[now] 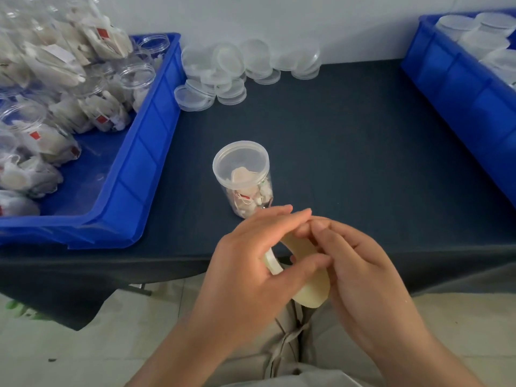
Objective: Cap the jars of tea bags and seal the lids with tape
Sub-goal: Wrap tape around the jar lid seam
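The tape (310,277) is gripped by the left hand (251,269) and right hand (360,277), at 5 o'clock from the jar (243,177); likely light, stiff, best held by its rim

Soft, even indoor light, weak shadows.
Wide-angle bowing at edges; left hand (251,263) slightly motion-blurred; glare on clear jars (42,65) top left.

I have open tabletop (349,152) right of the capped jar (242,177), out to the right bin (458,90); the left bin (145,157) walls its side, and loose lids (237,71) crowd the far edge.
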`<state>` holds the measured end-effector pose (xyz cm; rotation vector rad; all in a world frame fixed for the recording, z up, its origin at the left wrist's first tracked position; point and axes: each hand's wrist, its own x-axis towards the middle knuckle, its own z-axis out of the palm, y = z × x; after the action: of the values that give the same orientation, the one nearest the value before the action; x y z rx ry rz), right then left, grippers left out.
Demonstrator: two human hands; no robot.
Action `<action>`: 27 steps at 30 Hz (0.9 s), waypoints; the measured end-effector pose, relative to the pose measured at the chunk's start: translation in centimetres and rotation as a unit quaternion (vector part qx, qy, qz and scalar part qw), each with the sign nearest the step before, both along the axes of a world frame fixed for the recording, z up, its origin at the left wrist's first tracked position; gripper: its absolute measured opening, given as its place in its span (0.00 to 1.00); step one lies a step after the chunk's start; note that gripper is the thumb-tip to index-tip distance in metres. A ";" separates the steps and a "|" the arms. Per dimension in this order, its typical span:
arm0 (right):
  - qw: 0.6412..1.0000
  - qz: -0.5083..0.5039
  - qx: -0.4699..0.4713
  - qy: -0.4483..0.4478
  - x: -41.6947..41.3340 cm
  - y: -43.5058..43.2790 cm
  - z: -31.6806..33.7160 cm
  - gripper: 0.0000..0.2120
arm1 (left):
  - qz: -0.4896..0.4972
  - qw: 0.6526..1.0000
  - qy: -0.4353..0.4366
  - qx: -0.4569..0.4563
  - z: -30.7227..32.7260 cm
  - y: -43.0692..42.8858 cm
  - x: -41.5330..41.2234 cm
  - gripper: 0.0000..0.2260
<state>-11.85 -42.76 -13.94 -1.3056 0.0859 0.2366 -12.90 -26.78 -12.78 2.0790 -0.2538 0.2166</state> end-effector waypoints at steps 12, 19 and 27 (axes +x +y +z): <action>0.998 0.017 -0.034 -0.057 -0.3 0.8 -0.4 0.16 | 0.046 0.982 0.032 -0.178 -0.9 0.0 2.3 0.08; 0.954 0.187 -0.205 -0.115 1.7 -1.3 0.4 0.14 | 0.052 0.986 -0.008 -0.155 -1.2 0.5 2.9 0.09; 0.861 0.159 -0.450 -0.174 4.4 -1.4 -0.3 0.29 | 0.113 0.967 -0.099 -0.206 -1.9 0.4 2.7 0.08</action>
<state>-7.47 -44.19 -14.25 -2.2869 -0.3791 0.2452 -10.20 -26.33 -14.68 1.6692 -0.0797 0.5696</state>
